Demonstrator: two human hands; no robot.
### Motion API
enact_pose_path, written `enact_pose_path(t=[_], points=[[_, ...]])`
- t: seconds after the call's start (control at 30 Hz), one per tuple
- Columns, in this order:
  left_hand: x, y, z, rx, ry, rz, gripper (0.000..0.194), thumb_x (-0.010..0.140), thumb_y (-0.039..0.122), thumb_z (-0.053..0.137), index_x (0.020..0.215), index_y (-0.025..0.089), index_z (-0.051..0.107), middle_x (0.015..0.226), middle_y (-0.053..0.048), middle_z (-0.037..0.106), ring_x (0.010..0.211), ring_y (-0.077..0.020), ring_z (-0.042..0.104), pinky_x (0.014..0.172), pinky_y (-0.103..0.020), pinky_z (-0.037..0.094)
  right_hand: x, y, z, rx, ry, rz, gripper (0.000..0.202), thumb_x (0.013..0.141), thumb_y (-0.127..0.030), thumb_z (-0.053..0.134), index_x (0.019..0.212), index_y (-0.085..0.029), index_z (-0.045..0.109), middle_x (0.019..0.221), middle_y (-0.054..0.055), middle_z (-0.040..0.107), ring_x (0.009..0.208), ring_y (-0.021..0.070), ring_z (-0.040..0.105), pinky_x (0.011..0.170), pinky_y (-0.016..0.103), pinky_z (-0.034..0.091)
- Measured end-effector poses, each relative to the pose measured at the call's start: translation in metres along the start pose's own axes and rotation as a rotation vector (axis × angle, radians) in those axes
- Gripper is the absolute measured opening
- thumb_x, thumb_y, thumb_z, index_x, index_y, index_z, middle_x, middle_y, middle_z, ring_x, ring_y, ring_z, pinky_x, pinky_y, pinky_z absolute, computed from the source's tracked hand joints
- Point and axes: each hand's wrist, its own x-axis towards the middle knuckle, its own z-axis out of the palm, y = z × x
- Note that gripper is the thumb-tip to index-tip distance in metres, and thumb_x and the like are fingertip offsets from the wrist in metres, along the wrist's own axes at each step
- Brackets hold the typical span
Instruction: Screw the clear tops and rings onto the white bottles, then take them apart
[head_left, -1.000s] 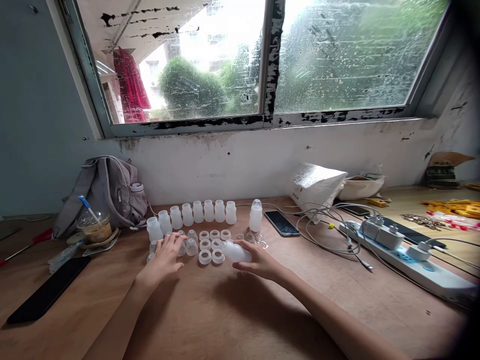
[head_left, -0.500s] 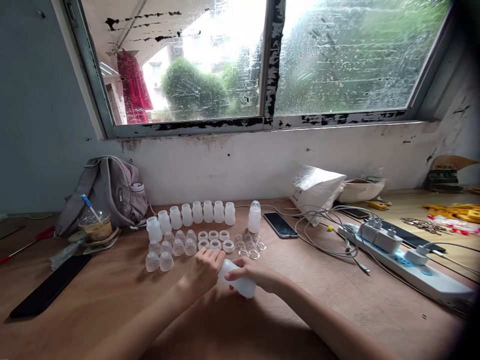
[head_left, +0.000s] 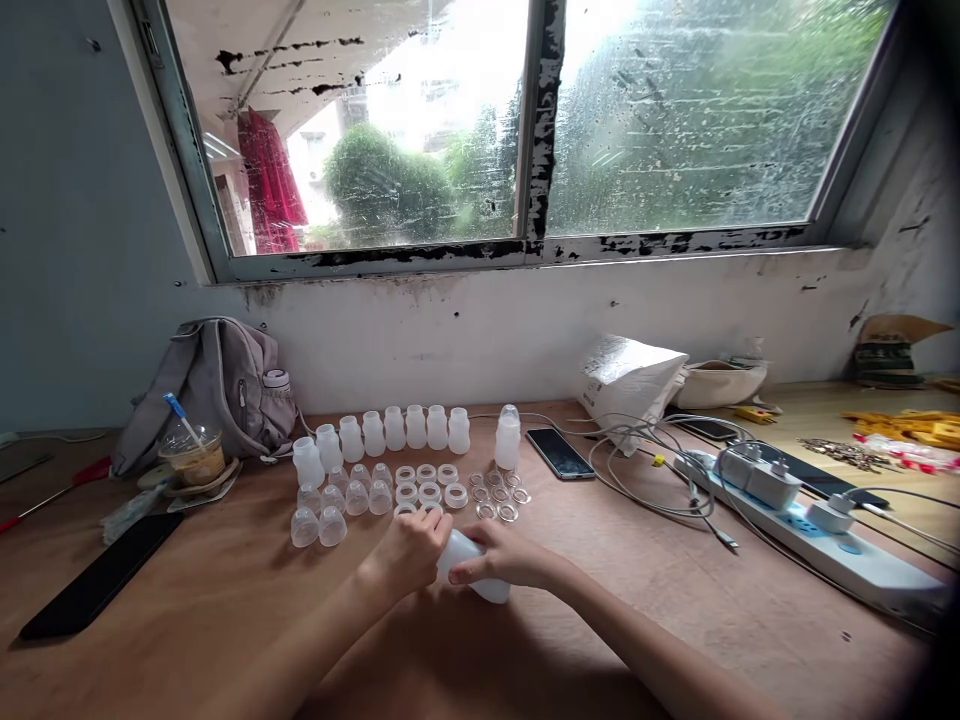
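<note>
A translucent white bottle (head_left: 487,588) lies tilted between my hands, low over the table. My left hand (head_left: 411,550) is closed round its left end, which it hides. My right hand (head_left: 506,554) grips the body from above and the right. Beyond them are white rings (head_left: 455,495), thin clear rings (head_left: 507,512) and clear domed caps (head_left: 332,529). Behind these stands a row of white bottles (head_left: 373,433). An assembled bottle with a clear cap (head_left: 508,441) stands upright to the right of the row.
At the right lie a phone (head_left: 560,453), tangled cables (head_left: 637,490) and a power strip (head_left: 847,545). A white bag (head_left: 628,385) rests by the wall. At the left are a backpack (head_left: 217,390), a drink cup (head_left: 196,458) and a black flat object (head_left: 105,575).
My hands and the bottle stay nearly in place. The right hand's fingers have shifted slightly around the bottle, and another white ring now shows beyond my left hand.
</note>
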Motion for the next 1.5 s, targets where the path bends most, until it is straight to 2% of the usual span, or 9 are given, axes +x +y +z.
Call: enact_pose_path(t=[0.13,0.27,0.4,0.5,0.57,0.7,0.87,1.27,1.5], points=[[0.002,-0.003,0.005,-0.103,-0.126,-0.076,0.026,0.065,0.020,0.055,0.090,0.017,0.049,0.080,-0.007,0.061,0.070,-0.0237,0.060,0.058,-0.031,0.046,0.003,0.006,0.008,-0.488,0.238,-0.127,0.048,0.060,-0.030,0.066,0.104,-0.018,0.052,0.095,0.006,0.059,0.084,0.0224,0.055,0.068,0.028,0.042],[0.002,-0.006,0.001,-0.148,-0.043,-0.156,0.034,0.069,0.023,0.055,0.101,0.020,0.045,0.095,-0.006,0.059,0.079,-0.0222,0.060,0.062,-0.030,0.047,0.008,0.016,0.006,-0.651,0.374,-0.187,0.052,0.063,-0.028,0.065,0.111,-0.020,0.047,0.102,0.008,0.059,0.092,0.0249,0.054,0.075,0.032,0.043],[-0.001,-0.018,-0.002,-0.228,0.208,-0.151,0.041,0.073,0.021,0.053,0.111,0.024,0.037,0.107,-0.003,0.053,0.093,-0.0190,0.056,0.070,-0.027,0.047,0.010,0.022,-0.007,-0.658,0.469,-0.157,0.053,0.063,-0.031,0.066,0.111,-0.020,0.046,0.106,0.008,0.058,0.094,0.0247,0.055,0.075,0.033,0.044],[-0.004,-0.032,0.008,-0.255,0.433,-0.139,0.028,0.078,0.016,0.047,0.105,0.022,0.043,0.100,-0.003,0.056,0.092,-0.0174,0.056,0.074,-0.027,0.047,0.010,0.024,-0.011,-0.671,0.497,-0.152,0.054,0.064,-0.032,0.065,0.112,-0.020,0.045,0.105,0.008,0.059,0.093,0.0244,0.056,0.074,0.033,0.045],[-0.006,-0.041,0.018,-0.255,0.506,-0.105,0.020,0.081,0.018,0.045,0.101,0.020,0.047,0.097,-0.004,0.058,0.086,-0.0168,0.058,0.072,-0.028,0.047,0.010,0.023,-0.011,-0.692,0.502,-0.153,0.053,0.064,-0.032,0.065,0.112,-0.019,0.046,0.104,0.009,0.060,0.092,0.0248,0.056,0.073,0.033,0.046],[-0.009,-0.051,0.034,-0.224,0.542,-0.006,0.015,0.084,0.022,0.043,0.096,0.020,0.052,0.092,-0.004,0.059,0.084,-0.0166,0.058,0.073,-0.029,0.047,0.010,0.022,-0.008,-0.723,0.502,-0.172,0.054,0.065,-0.032,0.066,0.113,-0.019,0.045,0.101,0.008,0.061,0.090,0.0246,0.057,0.072,0.033,0.046],[-0.009,-0.052,0.038,-0.207,0.560,0.018,0.015,0.087,0.021,0.040,0.089,0.019,0.054,0.083,-0.003,0.060,0.077,-0.0138,0.058,0.069,-0.025,0.047,0.011,0.023,-0.007,-0.754,0.495,-0.201,0.054,0.064,-0.031,0.067,0.112,-0.018,0.045,0.100,0.009,0.060,0.089,0.0247,0.056,0.073,0.034,0.046],[-0.010,-0.050,0.035,-0.136,0.570,-0.130,0.027,0.089,0.021,0.031,0.068,0.017,0.046,0.063,0.000,0.053,0.054,-0.0110,0.050,0.051,-0.022,0.036,0.009,0.022,-0.007,-0.736,0.505,-0.251,0.053,0.065,-0.031,0.066,0.112,-0.020,0.044,0.098,0.008,0.060,0.087,0.0242,0.055,0.073,0.034,0.044],[-0.015,-0.056,0.029,-0.096,0.637,-0.175,0.033,0.089,0.025,0.033,0.058,0.017,0.043,0.053,0.002,0.047,0.044,-0.0090,0.044,0.046,-0.022,0.029,0.005,0.012,-0.012,-0.463,0.670,-0.269,0.038,0.074,-0.043,0.056,0.104,-0.020,0.050,0.091,0.006,0.057,0.081,0.0195,0.053,0.069,0.030,0.043]])
